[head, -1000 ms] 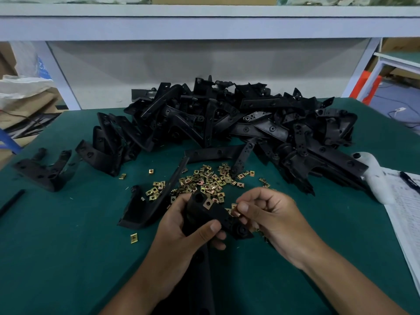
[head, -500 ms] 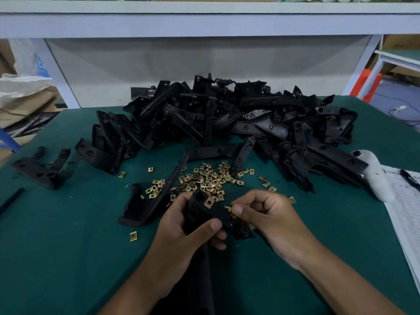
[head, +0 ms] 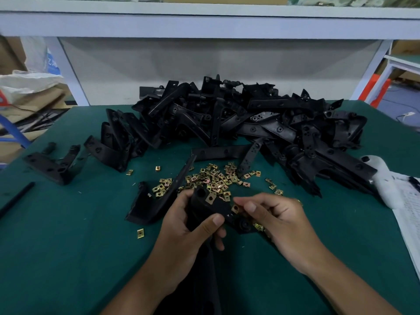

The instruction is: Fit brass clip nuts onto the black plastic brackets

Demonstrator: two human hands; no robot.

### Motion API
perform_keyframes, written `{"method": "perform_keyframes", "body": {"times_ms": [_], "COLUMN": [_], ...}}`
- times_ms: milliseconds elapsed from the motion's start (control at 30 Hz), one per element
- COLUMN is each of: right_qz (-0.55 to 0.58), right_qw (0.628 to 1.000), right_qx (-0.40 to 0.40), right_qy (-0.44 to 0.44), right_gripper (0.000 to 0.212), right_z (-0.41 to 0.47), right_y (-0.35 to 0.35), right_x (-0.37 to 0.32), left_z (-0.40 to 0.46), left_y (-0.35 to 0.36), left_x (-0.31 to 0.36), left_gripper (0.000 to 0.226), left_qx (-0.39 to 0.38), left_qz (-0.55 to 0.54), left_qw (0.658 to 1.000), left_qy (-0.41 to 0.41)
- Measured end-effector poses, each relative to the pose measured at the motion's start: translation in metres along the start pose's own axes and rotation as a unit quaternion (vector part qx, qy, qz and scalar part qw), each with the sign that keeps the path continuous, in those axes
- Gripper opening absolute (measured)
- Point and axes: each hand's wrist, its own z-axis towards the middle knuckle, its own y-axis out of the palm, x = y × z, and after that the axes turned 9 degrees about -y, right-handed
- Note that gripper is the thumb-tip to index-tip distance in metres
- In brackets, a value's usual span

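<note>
1. Table (head: pixel 68 258): flat top with a dark green matte cover; its left and near-left parts lie bare, and a pale frame beam crosses overhead at the far side.
2. Heap of black plastic brackets (head: pixel 250 123): angular, glossy pieces with round holes, piled across the far half of the table and spreading to its right edge, closing off the space behind the nuts.
3. White rounded object (head: pixel 384 180): lies at the right, touching the heap, beside a printed sheet (head: pixel 409 219) at the table edge.
4. Loose brackets: one L-shaped piece (head: pixel 52 164) lies alone at the left; another (head: pixel 154 201) lies just left of the hands.
5. Left hand (head: pixel 188 235): grasps the bracket being worked on (head: pixel 213 208), thumb across its face, held above the near middle of the table; one brass clip nut (head: pixel 211 198) sits on its upper end.
6. Right hand (head: pixel 281 221): fingers curled, pinching a second clip nut (head: pixel 235 208) at the held bracket's edge.
7. Brass clip nuts (head: pixel 216 178): small, square, shiny, scattered between heap and hands; one stray nut (head: pixel 140 233) lies apart, near left.
</note>
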Motion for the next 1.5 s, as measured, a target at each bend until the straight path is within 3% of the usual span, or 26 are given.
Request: {"method": "perform_keyframes", "body": {"times_ms": [100,333,467,567,700,900,1067,1267,1500], "right_qz": [-0.025,-0.031,0.013,0.069,0.097,-0.093,-0.276,-0.366,-0.4], "right_qw": [1.0,0.999,1.0,0.997,0.994,0.994,0.951,0.898,0.891], "right_qx": [-0.008,0.005,0.003,-0.017,-0.03,0.007,-0.047,-0.057,0.065], "right_qy": [-0.003,-0.01,0.008,0.018,0.034,-0.05,-0.134,-0.239,-0.203], "right_gripper": [0.016,0.021,0.023,0.041,0.033,0.029,0.032,0.021,0.02], "right_z": [-0.001,-0.003,-0.005,-0.007,-0.008,-0.007,-0.008,-0.032,-0.099], "right_y": [-0.001,0.005,0.01,0.011,0.011,0.005,-0.01,-0.034,-0.082], "right_x": [-0.003,0.0,0.002,0.004,0.008,0.002,-0.02,-0.069,-0.104], "left_z": [-0.001,-0.001,-0.001,-0.003,-0.006,-0.009,-0.014,-0.024,-0.026], "left_y": [-0.002,0.006,0.009,0.011,0.014,0.014,0.009,0.029,0.102], "left_x": [-0.002,-0.005,-0.003,0.0,0.002,0.005,0.016,0.037,0.05], "left_gripper": [0.038,0.032,0.031,0.032,0.033,0.035,0.035,0.025,0.022], "left_qx": [-0.012,0.056,0.079,0.088,0.104,0.068,0.04,0.012,-0.063], "left_qz": [0.019,0.0,-0.021,-0.023,-0.01,-0.033,0.088,0.236,0.336], "left_qw": [1.0,0.998,0.996,0.996,0.994,0.997,0.995,0.965,0.917], "left_qy": [-0.01,0.029,0.034,0.025,0.033,0.018,0.029,0.114,0.208]}}
